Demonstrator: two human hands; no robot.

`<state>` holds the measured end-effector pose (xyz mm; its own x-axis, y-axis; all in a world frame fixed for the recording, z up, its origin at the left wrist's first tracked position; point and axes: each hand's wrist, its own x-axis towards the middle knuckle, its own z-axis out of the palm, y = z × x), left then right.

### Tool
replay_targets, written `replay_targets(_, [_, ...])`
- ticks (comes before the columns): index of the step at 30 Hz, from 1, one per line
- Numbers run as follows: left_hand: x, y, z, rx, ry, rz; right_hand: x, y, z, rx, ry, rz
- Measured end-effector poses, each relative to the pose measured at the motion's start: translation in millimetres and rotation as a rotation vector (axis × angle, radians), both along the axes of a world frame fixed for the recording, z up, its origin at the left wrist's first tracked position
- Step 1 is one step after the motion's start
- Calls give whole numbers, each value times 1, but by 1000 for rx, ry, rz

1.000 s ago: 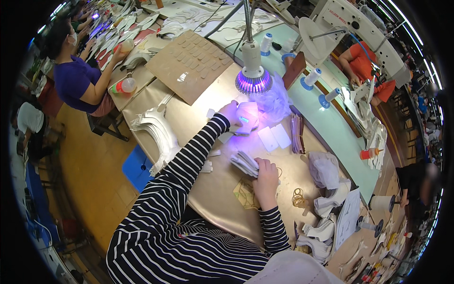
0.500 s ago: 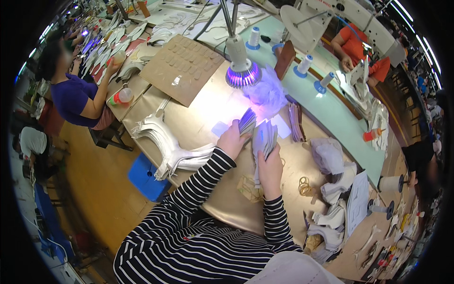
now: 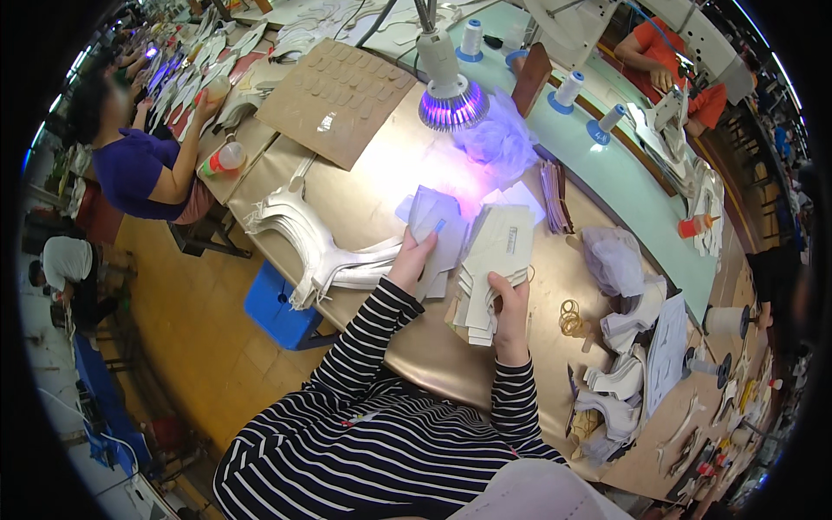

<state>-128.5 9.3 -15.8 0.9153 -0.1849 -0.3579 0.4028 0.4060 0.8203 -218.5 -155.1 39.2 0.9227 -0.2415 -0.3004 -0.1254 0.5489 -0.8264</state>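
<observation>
My left hand [image 3: 412, 260] grips a stack of flat greyish-white cut pieces [image 3: 434, 217], its thumb lying on the top piece. Beside it, my right hand [image 3: 512, 308] is closed on another stack of pale cut pieces [image 3: 501, 238], fanned at the lower end, with a small printed mark on top. The two stacks are side by side with a narrow gap between them, over the tan table [image 3: 425, 338]. Just beyond them glows a purple-white lamp [image 3: 453, 104]. My fingers beneath both stacks are hidden.
Curved white pieces [image 3: 316, 251] lie piled on the left. Behind them is a cardboard sheet [image 3: 338, 100]. Rubber bands [image 3: 570, 318], a bundle of brownish strips [image 3: 555, 198] and crumpled pale plastic [image 3: 612, 260] lie rightward. A co-worker in purple [image 3: 130, 173] sits at left.
Both stacks have turned from edge-on to show their broad faces. My hands have shifted slightly, still holding one stack each. The view has moved a little.
</observation>
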Motion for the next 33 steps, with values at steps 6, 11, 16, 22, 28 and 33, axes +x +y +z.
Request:
replay_targets(6, [-33, -20, 24, -66, -25, -64, 11, 24, -9, -745, 9, 159])
replay_targets(11, [-20, -5, 49, 483, -493, -89, 2, 9, -5, -820, -15, 39])
replay_targets(16, [-7, 11, 54, 933, -782, -396, 23, -20, -7, -553, -184, -39])
replay_targets(22, [-7, 18, 41, 1077, -819, -590, 45, 2, -50, -633, -267, 305])
replay_targets(28, [-6, 20, 52, 956, -476, -636, 22, -13, -41, -405, -268, 3])
replay_targets(33, [-8, 46, 62, 108, -113, -484, -9, -44, 3, 27, -217, -115])
